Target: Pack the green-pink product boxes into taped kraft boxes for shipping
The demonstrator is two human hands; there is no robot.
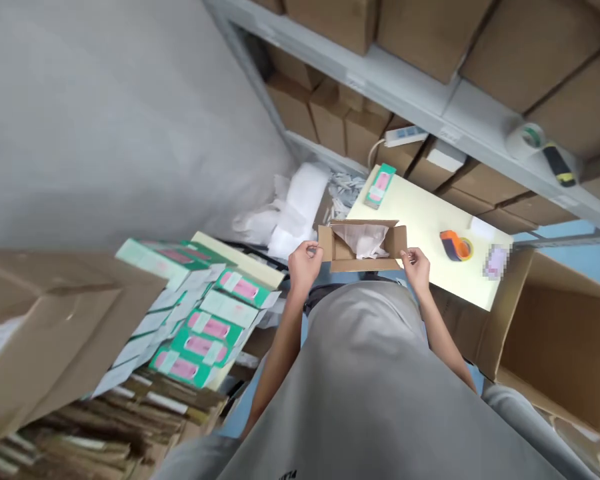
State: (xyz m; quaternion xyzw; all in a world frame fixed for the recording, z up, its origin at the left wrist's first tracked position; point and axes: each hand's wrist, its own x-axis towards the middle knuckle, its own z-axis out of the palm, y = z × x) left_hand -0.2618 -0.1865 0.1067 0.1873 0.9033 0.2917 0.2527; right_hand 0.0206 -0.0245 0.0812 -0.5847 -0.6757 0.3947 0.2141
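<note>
Between my two hands is a small brown cardboard box [365, 265] with its top flaps standing apart. Inside it lies crumpled white wrapping [367, 240]; what the wrapping covers, if anything, is hidden. My left hand [305, 267] pinches the flap at the box's left end, thumb and fingertips together. At the opposite end, my right hand [416, 268] grips the right flap in the same way. The box is in front of my body at the near edge of the pale table [415, 207].
On the table are an orange tape dispenser [456, 247] and a green and pink box [380, 186]. Stacked green and pink boxes [205, 327] stand at left. A large open carton [560, 333] is at right, shelves of cartons [330, 117] behind, white foam wrap [300, 207] beyond my left hand.
</note>
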